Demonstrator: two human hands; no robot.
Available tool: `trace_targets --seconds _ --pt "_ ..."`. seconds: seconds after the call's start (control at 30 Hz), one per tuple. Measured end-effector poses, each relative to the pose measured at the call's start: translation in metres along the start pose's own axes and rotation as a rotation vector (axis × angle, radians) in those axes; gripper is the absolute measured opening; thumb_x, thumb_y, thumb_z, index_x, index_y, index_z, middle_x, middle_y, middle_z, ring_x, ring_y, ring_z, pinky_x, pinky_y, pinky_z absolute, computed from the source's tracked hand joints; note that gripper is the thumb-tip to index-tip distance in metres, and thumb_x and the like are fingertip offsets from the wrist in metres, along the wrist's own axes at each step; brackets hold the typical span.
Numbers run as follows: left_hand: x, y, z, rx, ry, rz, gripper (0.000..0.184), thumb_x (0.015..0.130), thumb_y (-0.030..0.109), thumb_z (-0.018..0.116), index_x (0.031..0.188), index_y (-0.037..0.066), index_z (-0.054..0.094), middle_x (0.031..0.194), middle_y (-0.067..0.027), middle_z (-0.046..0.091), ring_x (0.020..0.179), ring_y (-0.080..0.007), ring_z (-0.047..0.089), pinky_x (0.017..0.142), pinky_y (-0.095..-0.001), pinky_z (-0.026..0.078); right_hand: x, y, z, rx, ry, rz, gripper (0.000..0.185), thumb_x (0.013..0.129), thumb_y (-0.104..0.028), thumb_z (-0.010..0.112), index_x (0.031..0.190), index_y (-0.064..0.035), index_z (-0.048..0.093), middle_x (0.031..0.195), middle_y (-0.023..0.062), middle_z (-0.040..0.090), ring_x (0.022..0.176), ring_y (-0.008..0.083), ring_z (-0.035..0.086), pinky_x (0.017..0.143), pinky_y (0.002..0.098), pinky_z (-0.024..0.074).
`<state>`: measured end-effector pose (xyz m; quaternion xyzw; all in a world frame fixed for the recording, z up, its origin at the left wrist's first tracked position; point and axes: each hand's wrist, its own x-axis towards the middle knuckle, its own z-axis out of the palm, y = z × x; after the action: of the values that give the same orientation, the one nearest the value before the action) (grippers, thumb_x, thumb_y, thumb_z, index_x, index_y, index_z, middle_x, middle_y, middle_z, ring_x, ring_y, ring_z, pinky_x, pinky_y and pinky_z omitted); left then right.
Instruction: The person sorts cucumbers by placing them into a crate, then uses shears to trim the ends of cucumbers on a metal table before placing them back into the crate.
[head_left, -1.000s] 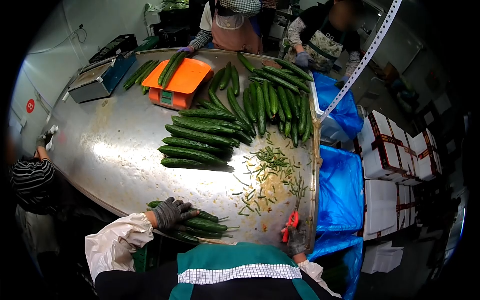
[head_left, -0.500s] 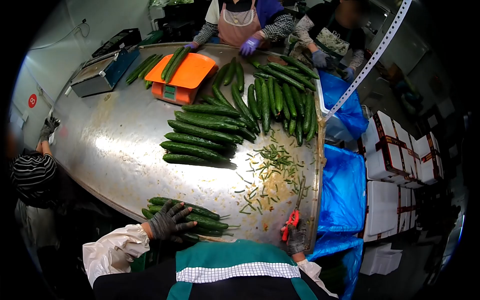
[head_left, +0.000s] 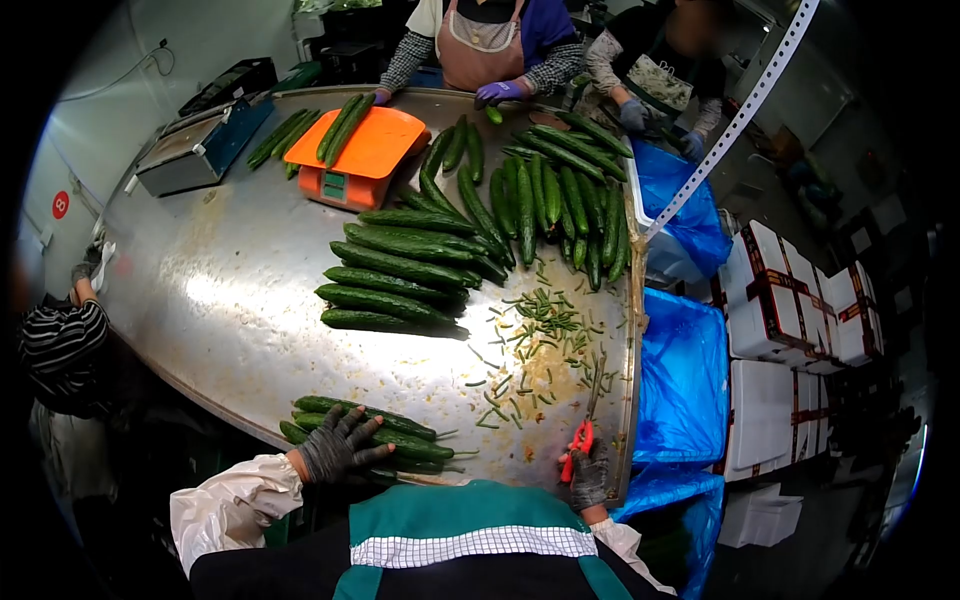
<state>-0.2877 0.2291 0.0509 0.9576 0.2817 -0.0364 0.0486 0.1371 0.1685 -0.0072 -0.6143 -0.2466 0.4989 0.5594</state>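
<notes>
My left hand (head_left: 336,443), in a dark grey glove, lies with spread fingers on a few cucumbers (head_left: 410,440) at the near edge of the metal table (head_left: 240,350). Thin stems stick out from their right ends. On the right, my gloved right hand (head_left: 588,474) is closed around red-handled scissors (head_left: 582,440), whose blades point away from me on the table. Beyond the blades, cut stem pieces (head_left: 545,315) are scattered. A row of cucumbers (head_left: 385,280) lies mid-table, with a larger pile (head_left: 560,195) behind it to the right.
An orange scale (head_left: 352,165) bearing two cucumbers stands at the back, right of a metal box (head_left: 185,160). Blue-lined bins (head_left: 682,375) adjoin the right edge, with white boxes (head_left: 780,290) beyond. Two people (head_left: 485,50) (head_left: 655,75) stand behind the table; another person (head_left: 62,350) is at left.
My left hand has drawn back slightly to the left, showing more of the cucumbers. Across the table, a co-worker's purple-gloved hand has come to a cucumber. My right hand has barely moved.
</notes>
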Motion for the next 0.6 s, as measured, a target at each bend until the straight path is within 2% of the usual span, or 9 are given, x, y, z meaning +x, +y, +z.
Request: trace_targets --seconds 0.27,0.37,0.43,0.47,0.53,0.6 --pt "0.001 0.001 0.000 -0.010 0.025 -0.012 0.073 0.066 0.056 0.054 0.130 0.029 0.031 0.138 -0.0168 0.020 0.127 -0.0410 0.009 0.097 -0.0572 0.002 0.003 0.003 -0.002 -0.049 -0.010 0.009 0.021 0.077 -0.006 0.051 0.097 -0.0045 0.044 0.084 0.0088 0.054 0.060 0.0171 0.057 0.052 0.0283 0.0474" --pt "0.008 0.003 -0.007 -0.001 0.061 -0.033 0.068 0.067 0.049 0.054 0.129 0.030 0.033 0.136 -0.0164 0.025 0.125 -0.0413 0.014 0.097 -0.0570 0.006 0.004 0.006 -0.004 -0.063 -0.024 0.039 0.020 0.077 -0.006 0.051 0.097 -0.0047 0.044 0.084 0.0086 0.054 0.060 0.0170 0.057 0.051 0.0284 0.0474" --pt "0.016 0.003 -0.010 0.117 0.132 -0.044 0.056 0.073 0.039 0.053 0.125 0.025 0.039 0.134 -0.0172 0.028 0.123 -0.0388 0.023 0.098 -0.0541 0.010 0.005 0.010 -0.004 -0.056 -0.020 0.038 0.020 0.077 -0.006 0.051 0.097 -0.0048 0.044 0.084 0.0085 0.054 0.060 0.0170 0.057 0.051 0.0285 0.0473" --pt "0.019 0.002 -0.014 0.117 0.132 -0.043 0.056 0.073 0.039 0.053 0.125 0.025 0.039 0.134 -0.0172 0.028 0.123 -0.0388 0.023 0.098 -0.0541 0.010 0.006 0.011 -0.004 -0.050 -0.015 0.036 0.020 0.077 -0.006 0.051 0.097 -0.0048 0.044 0.085 0.0085 0.054 0.060 0.0170 0.057 0.051 0.0286 0.0473" --pt "0.024 0.001 -0.020 0.119 0.050 -0.069 0.052 0.073 0.028 0.051 0.124 0.025 0.040 0.130 -0.0162 0.034 0.112 -0.0377 0.036 0.091 -0.0529 0.024 0.005 0.006 -0.002 -0.038 -0.015 0.040 0.020 0.078 -0.006 0.051 0.097 -0.0050 0.045 0.085 0.0083 0.054 0.059 0.0170 0.057 0.051 0.0286 0.0473" --pt "0.027 -0.004 -0.016 0.151 0.095 -0.051 0.051 0.074 0.025 0.050 0.124 0.025 0.040 0.128 -0.0157 0.036 0.108 -0.0367 0.039 0.087 -0.0510 0.027 0.005 0.004 -0.002 -0.030 -0.017 0.050 0.020 0.078 -0.006 0.051 0.097 -0.0051 0.045 0.085 0.0080 0.054 0.059 0.0169 0.057 0.051 0.0286 0.0473"
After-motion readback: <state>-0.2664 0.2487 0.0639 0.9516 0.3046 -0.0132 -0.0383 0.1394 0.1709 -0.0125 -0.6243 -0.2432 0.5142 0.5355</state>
